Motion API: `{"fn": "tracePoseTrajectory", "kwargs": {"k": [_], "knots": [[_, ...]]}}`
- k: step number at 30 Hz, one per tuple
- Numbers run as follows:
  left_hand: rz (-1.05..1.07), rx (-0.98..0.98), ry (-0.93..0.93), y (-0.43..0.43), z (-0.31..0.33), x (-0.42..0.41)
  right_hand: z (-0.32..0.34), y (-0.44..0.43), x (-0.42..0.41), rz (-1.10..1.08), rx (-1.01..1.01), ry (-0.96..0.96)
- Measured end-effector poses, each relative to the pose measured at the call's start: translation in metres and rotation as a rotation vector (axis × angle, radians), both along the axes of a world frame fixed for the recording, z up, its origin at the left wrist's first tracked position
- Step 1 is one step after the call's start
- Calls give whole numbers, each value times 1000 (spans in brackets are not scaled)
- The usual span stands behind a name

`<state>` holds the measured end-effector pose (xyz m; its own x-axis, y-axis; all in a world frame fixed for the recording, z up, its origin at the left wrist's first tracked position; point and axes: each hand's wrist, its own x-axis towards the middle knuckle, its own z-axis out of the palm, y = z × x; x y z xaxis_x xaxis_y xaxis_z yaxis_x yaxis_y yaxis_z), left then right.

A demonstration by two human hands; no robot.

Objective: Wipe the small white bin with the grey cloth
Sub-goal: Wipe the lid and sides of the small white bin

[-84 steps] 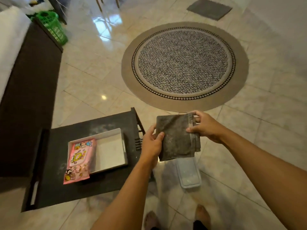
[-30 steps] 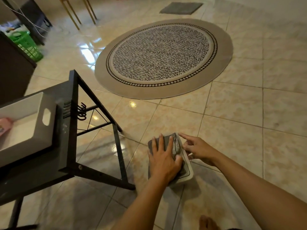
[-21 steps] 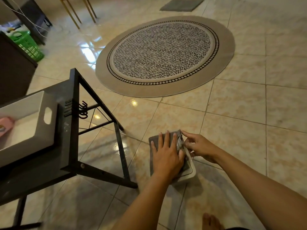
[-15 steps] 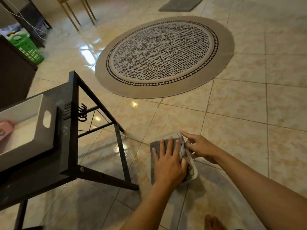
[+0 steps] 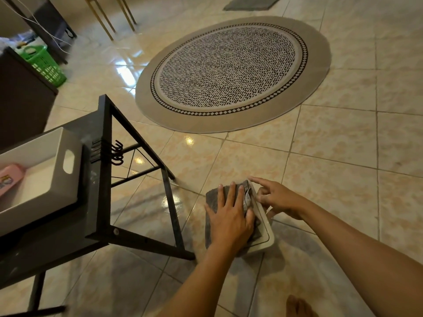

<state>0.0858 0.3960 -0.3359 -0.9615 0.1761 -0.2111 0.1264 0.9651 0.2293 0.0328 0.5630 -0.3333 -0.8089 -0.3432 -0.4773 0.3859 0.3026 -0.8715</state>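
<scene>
Head view: small white bin (image 5: 265, 227) sits on the floor tiles (image 5: 332, 138), long axis running away from the person, tilted slightly left. Grey cloth (image 5: 211, 200) covers most of its top. Left hand (image 5: 231, 216) lies directly on the cloth, fingers spread flat, nothing gripped. Right hand (image 5: 278, 199) braces the bin's right rim, fingers loosely apart. Left is the wiping hand; the stroke should follow the long axis.

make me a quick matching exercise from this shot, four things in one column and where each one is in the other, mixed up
Things:
1. grey cloth
2. small white bin
3. pink packet
4. green basket

Places:
a. on the floor tiles near the table leg
b. far left, by the dark cabinet
c. under the flat left hand
d. inside the white tray on the black table

Pairs: 1-c, 2-a, 3-d, 4-b
</scene>
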Motion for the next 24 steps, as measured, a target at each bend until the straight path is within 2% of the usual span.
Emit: {"fn": "tracePoseTrajectory", "kwargs": {"k": [5, 8, 11, 17, 21, 24], "knots": [[-25, -28, 16, 13, -2, 8, -1, 0, 1, -9, 1, 17], [29, -14, -12, 7, 0, -8, -1, -1, 3, -20, -2, 19], [47, -1, -19, 6, 1, 11, -2, -1, 3, -31, 2, 13], [41, -39, -22, 14, 1, 11, 4, 6, 7, 67, -41, -96], [75, -19, -38, 11, 2, 20, 8, 5, 11, 63, -26, -82], [21, -64, -20, 20, 3, 11, 8, 5, 11, 63, -19, -71]]}}
